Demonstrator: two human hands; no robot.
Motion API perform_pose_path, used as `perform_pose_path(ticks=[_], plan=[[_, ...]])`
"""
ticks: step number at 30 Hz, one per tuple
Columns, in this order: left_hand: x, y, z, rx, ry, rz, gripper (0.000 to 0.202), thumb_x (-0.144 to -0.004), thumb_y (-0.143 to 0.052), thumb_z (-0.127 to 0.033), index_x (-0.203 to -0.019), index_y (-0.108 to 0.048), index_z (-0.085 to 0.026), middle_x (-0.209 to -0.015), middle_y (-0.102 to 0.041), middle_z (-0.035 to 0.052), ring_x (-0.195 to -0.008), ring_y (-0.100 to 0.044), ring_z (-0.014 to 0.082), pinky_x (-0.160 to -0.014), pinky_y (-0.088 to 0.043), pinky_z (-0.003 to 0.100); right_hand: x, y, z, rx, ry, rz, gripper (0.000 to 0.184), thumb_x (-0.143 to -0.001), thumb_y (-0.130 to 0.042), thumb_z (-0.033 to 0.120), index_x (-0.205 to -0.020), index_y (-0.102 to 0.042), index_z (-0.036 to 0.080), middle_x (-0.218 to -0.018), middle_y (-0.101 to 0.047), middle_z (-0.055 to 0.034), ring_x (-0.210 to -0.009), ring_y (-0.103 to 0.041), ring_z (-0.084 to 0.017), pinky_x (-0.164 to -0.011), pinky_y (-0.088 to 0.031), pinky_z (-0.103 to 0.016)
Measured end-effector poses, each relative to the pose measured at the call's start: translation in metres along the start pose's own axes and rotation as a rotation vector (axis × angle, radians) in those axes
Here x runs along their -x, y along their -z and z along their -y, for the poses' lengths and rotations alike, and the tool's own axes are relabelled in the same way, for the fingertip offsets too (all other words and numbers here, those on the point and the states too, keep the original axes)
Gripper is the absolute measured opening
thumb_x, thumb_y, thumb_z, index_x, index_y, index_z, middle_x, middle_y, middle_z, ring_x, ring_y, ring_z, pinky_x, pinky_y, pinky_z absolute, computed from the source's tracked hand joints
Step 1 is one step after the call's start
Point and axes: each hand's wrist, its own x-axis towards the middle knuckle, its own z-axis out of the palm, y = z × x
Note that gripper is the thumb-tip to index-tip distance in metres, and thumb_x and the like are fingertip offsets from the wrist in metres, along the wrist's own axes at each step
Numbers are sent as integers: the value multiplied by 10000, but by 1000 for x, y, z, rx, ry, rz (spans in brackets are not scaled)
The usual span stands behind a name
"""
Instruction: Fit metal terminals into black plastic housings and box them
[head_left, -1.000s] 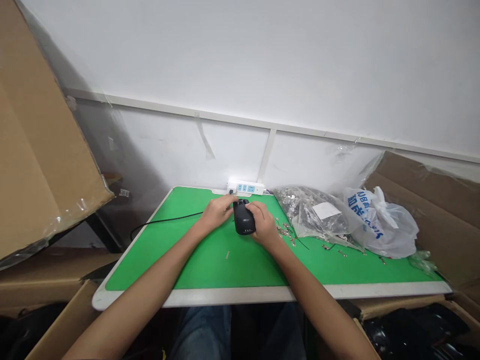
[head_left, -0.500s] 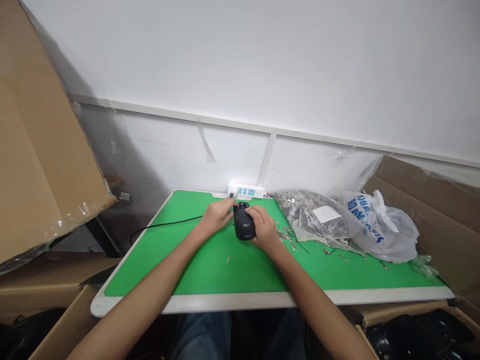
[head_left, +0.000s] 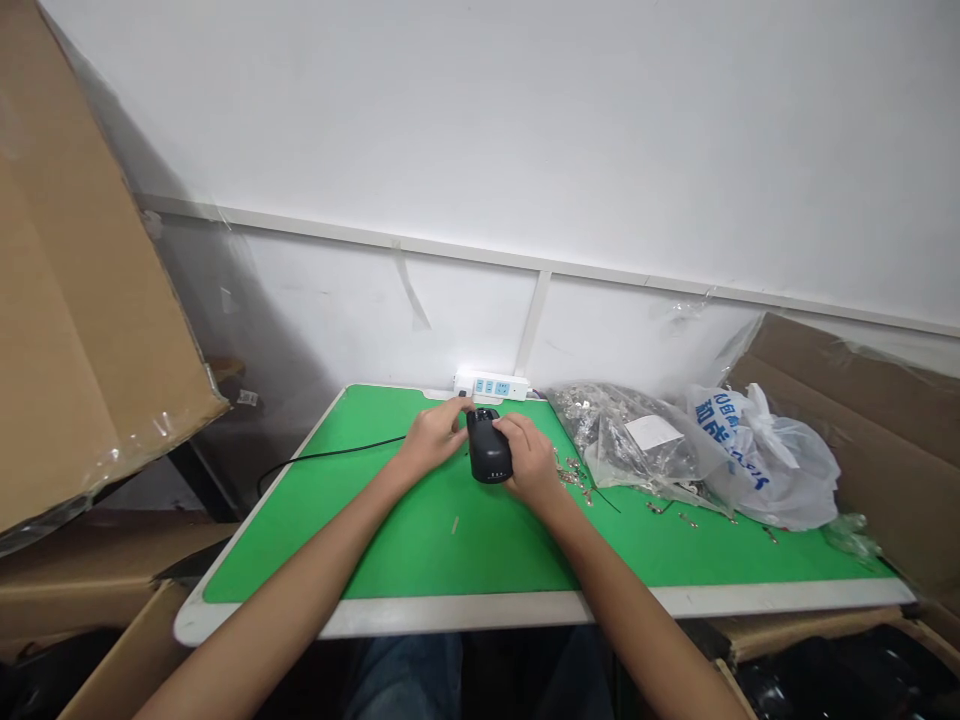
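My right hand (head_left: 529, 455) is closed around the right side of a rounded black plastic housing (head_left: 491, 455), which is held above the green mat (head_left: 405, 545). The near end of the housing has a row of small light marks, and its far end has an open recess. At that far end is my left hand (head_left: 435, 435), with thumb and fingers bent together against the upper left edge. Whatever lies between the left fingertips is too small to make out. A black cable (head_left: 334, 451) runs from behind the left hand to the left edge of the table.
A white power strip (head_left: 492, 386) lies against the wall. To the right are loose small metal parts (head_left: 574, 475), a clear bag of metal pieces (head_left: 615, 430) and a white plastic bag (head_left: 772, 455). Cardboard boxes (head_left: 97, 280) stand on both sides.
The view has shifted very slightly. Both hands keep nearly the same position at the black housing, with only small movement of the left fingers.
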Motion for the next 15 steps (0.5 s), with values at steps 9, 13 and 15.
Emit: perform_pose_path(ticks=[9, 13, 15], plan=[[0, -1, 4, -5, -71, -16, 319, -841, -570, -80, -1102, -680, -229, -941, -749, 4, -671, -657, 127, -690, -517, 237, -2, -4, 1, 28, 10, -21, 479, -849, -557, 218, -1320, -584, 134, -1149, -695, -193, -1040, -692, -300, -869, -616, -424], [0, -1, 3, 4, -44, 6, 338, -829, -572, -81, -1108, -679, -239, -958, -746, 2, -664, -649, 126, -676, -517, 238, -1, -5, -1, 45, 19, 15, 472, -857, -571, 247, -1315, -602, 140, -1159, -693, -201, -1037, -696, -310, -869, -617, -440], [0, -1, 1, 4, -29, 23, 341, -828, -571, -86, -1111, -683, -240, -969, -748, 5, -660, -647, 129, -678, -523, 243, -1, -5, -1, 45, 34, 28, 464, -866, -577, 258, -1312, -612, 135, -1160, -691, -204, -1025, -697, -310, -857, -617, -436]])
